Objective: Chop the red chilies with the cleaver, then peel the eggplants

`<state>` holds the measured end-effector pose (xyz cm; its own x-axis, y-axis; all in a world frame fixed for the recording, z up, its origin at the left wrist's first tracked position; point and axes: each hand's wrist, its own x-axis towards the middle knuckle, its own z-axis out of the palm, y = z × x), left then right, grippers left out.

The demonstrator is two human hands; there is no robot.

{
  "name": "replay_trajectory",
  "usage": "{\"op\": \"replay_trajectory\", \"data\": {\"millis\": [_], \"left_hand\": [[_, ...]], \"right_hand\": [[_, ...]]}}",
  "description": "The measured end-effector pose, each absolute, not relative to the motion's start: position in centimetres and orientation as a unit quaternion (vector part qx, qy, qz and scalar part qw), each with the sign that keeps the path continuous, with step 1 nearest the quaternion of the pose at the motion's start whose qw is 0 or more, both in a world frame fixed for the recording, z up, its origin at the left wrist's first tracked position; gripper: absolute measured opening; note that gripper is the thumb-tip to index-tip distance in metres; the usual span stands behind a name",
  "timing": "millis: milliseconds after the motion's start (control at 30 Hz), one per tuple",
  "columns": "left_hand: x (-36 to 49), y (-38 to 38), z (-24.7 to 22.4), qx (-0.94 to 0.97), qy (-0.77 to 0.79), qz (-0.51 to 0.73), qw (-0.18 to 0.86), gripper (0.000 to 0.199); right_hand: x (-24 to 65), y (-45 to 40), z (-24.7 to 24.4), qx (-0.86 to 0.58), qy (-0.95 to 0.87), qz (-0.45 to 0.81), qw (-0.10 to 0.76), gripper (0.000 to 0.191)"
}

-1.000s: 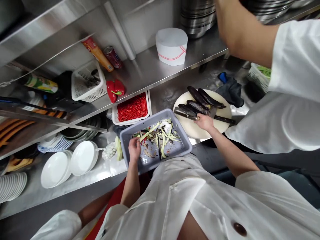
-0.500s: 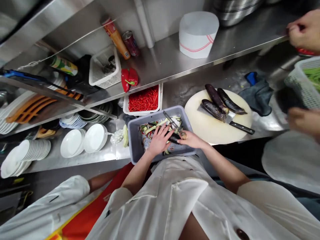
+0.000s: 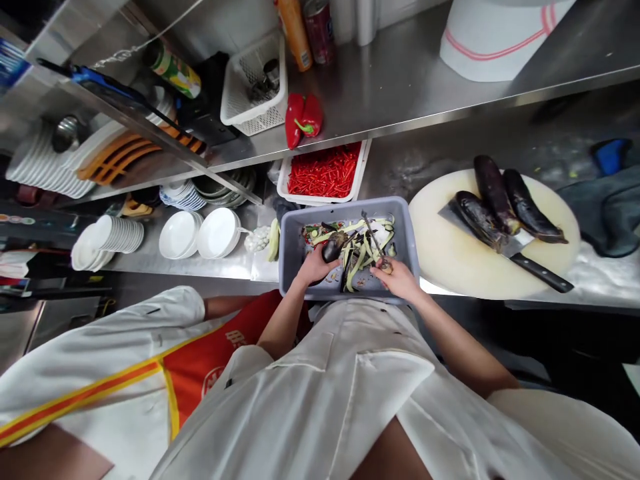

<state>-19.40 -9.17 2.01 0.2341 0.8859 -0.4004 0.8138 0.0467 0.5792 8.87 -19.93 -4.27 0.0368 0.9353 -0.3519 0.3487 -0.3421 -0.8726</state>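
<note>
My left hand is closed around a dark purple eggplant, whose stem end points up and right. It holds the eggplant over the left part of a grey plastic bin. In my right hand is a peeler with a long narrow metal blade and a wooden handle, its tip pointing away from me. Pale and dark peel strips lie in the bin under both hands. To the right, several eggplants rest on a round white cutting board, over the blade of a cleaver.
Behind the bin stands a white tray of red chillies. Two red peppers and a white basket sit on the shelf above. White bowls are at left. A co-worker's red apron is close on my left.
The eggplant has gone from beneath both hands to my left hand alone, further left. My right hand has moved right with the peeler, apart from the eggplant. The view has shifted.
</note>
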Motion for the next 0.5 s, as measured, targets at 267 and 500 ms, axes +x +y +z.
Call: {"op": "replay_trajectory", "data": {"millis": [267, 500], "left_hand": [[-18.3, -8.8, -0.1, 0.463, 0.517, 0.102, 0.712, 0.061], [-18.1, -8.1, 0.0, 0.486, 0.401, 0.022, 0.776, 0.050]], "right_hand": [[6.6, -18.2, -2.5, -0.687, -0.586, 0.379, 0.202, 0.027], [6.7, -16.5, -0.4, -0.694, -0.627, 0.346, 0.076, 0.028]]}}
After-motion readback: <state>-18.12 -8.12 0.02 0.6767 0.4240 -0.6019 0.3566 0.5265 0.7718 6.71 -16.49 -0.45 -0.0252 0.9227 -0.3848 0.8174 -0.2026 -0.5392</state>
